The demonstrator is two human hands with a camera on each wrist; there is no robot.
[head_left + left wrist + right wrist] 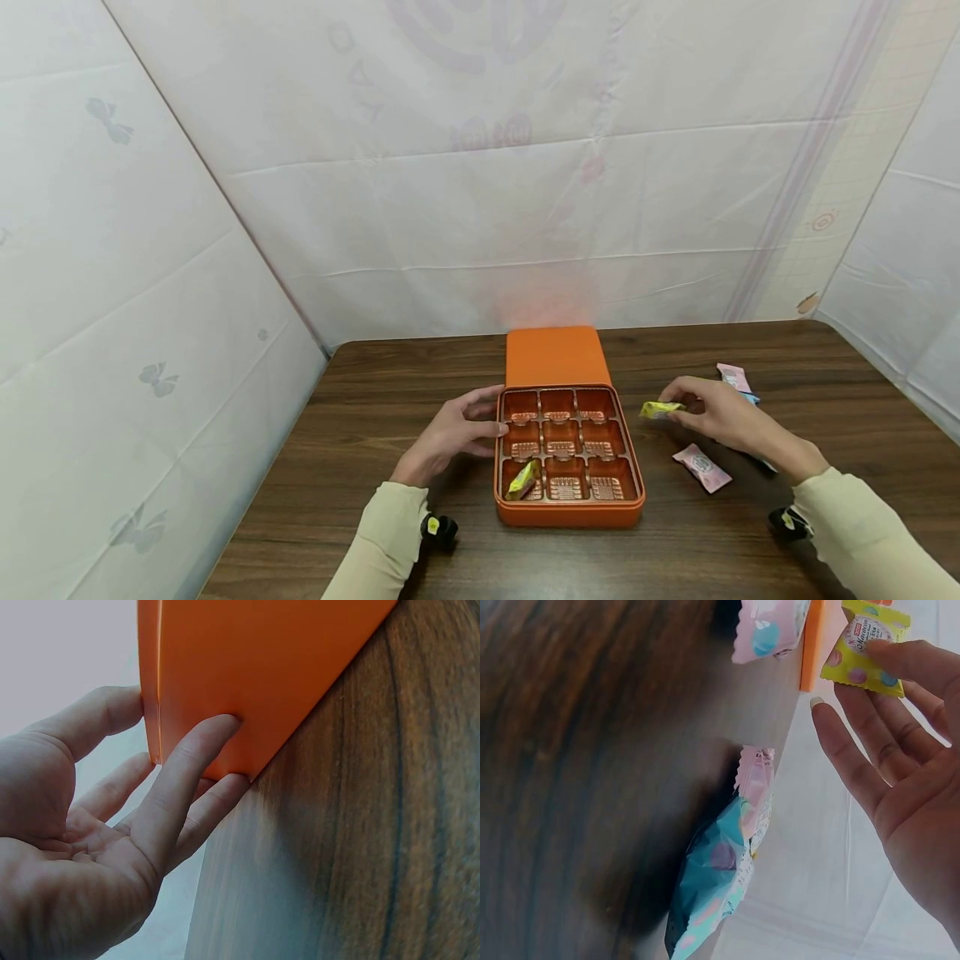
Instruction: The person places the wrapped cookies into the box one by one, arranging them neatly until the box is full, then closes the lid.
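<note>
Brown wood-grain table (360,442). On it: orange rectangular nine-compartment box (570,515). Left hand (452,429): fingers spread against its side, could shift it if pressing. Right hand (718,412): pinches yellow glossy-wrapped packet (658,410), right of box; slack pinch could let it fall.

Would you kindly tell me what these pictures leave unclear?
Head: most of the blue packet, behind the right hand.
Head: lettering on the yellow packet in the orange box, too small.
Right wrist: part of the upper pink packet, beyond the top edge.
Left wrist: the box's inside, hidden by its wall.
</note>
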